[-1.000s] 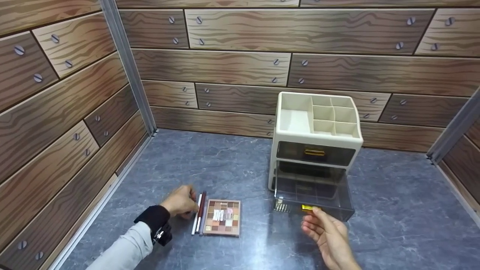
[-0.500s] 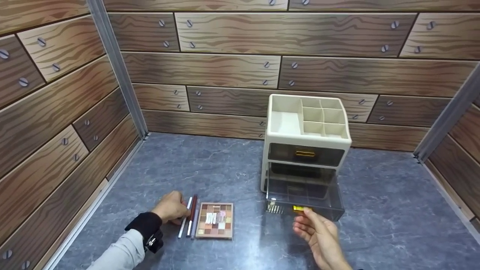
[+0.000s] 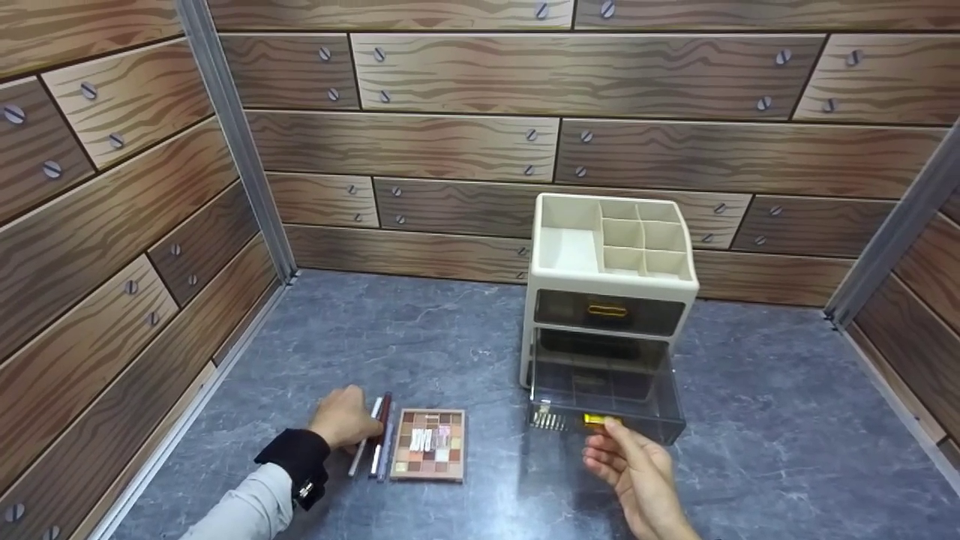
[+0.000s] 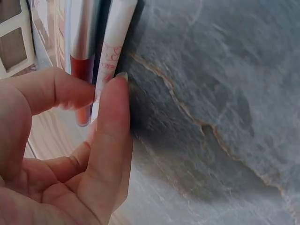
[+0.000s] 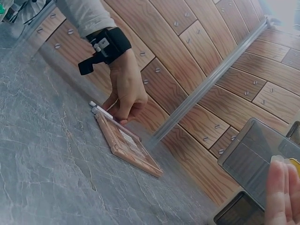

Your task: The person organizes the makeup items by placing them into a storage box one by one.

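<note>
My left hand (image 3: 345,418) pinches a slim white pen-like stick (image 4: 111,47) with pink print between thumb and fingers. Beside it on the table lie a lip gloss tube (image 4: 82,65), dark red with a silvery cap, and a pale lavender stick (image 3: 385,454). An eyeshadow palette (image 3: 429,445) with many square pans lies just right of them. With thumb and fingers my right hand (image 3: 636,469) holds the gold handle (image 3: 595,420) of a clear grey drawer (image 3: 664,424), which is pulled out. Several small gold-coloured pieces (image 3: 547,420) show at that drawer's front left.
The drawer belongs to a cream organizer (image 3: 531,315) standing near the back wall. Its top has several compartments (image 3: 622,234), and a closed dark drawer (image 3: 562,310) sits above the pulled-out one. Wood-patterned walls (image 3: 420,142) enclose the grey marbled table (image 3: 450,330).
The white stick has tilted, its near end swinging left away from the lip gloss tube. My left hand stays at the sticks. My right hand keeps hold of the handle. The view has shifted slightly.
</note>
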A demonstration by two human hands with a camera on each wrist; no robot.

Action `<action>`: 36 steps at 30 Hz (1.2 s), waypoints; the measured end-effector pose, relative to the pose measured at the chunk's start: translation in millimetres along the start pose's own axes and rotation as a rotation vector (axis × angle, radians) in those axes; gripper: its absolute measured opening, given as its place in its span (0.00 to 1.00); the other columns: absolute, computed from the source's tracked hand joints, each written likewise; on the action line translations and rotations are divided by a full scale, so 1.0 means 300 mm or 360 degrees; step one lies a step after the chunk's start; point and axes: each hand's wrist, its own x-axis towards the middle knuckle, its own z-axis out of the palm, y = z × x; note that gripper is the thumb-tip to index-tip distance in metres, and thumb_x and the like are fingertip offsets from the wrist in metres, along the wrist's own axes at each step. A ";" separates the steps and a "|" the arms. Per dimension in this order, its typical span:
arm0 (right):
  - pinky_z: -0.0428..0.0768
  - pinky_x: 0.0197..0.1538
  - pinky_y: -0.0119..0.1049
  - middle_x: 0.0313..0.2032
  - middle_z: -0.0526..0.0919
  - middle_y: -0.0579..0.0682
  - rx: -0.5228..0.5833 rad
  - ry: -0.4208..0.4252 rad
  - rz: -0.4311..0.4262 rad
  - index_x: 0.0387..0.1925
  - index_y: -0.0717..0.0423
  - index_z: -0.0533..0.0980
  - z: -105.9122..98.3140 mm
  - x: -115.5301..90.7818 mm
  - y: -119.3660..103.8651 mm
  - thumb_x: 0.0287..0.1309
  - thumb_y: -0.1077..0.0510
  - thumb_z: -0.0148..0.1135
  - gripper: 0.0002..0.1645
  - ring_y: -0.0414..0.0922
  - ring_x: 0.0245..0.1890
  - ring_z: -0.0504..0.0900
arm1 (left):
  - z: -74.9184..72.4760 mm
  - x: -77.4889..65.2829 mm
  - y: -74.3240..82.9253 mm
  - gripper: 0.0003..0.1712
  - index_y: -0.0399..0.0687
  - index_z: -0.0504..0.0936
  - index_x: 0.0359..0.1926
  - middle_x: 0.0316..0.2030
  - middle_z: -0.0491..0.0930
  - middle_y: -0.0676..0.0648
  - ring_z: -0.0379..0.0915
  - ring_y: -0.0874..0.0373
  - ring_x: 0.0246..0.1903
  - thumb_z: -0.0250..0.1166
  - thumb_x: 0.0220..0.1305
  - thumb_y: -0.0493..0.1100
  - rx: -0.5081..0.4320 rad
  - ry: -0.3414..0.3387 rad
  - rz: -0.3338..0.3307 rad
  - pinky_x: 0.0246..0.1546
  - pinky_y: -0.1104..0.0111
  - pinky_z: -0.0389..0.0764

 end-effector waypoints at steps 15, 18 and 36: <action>0.90 0.39 0.31 0.27 0.87 0.47 0.0001 -0.0022 0.0011 0.38 0.57 0.81 -0.013 0.001 -0.001 0.78 0.59 0.54 0.12 0.40 0.29 0.88 | -0.008 -0.018 -0.013 0.12 0.40 0.73 0.25 0.24 0.81 0.41 0.82 0.53 0.22 0.69 0.55 0.29 -0.0778 -0.0210 -0.0203 0.24 0.62 0.89; 0.90 0.39 0.31 0.28 0.87 0.47 -0.0015 -0.0049 -0.0013 0.39 0.58 0.81 -0.013 0.001 0.001 0.79 0.58 0.54 0.12 0.40 0.29 0.88 | -0.012 -0.013 -0.020 0.17 0.46 0.68 0.21 0.21 0.77 0.45 0.80 0.54 0.22 0.65 0.58 0.28 -0.0832 -0.0252 -0.0201 0.24 0.64 0.89; 0.89 0.40 0.31 0.28 0.87 0.47 0.0020 -0.0112 -0.0038 0.37 0.56 0.82 -0.016 -0.003 0.002 0.79 0.58 0.53 0.14 0.39 0.30 0.88 | -0.071 -0.003 0.045 0.08 0.33 0.72 0.42 0.38 0.82 0.35 0.82 0.51 0.31 0.61 0.63 0.29 -0.1160 -0.0211 -0.0112 0.32 0.64 0.90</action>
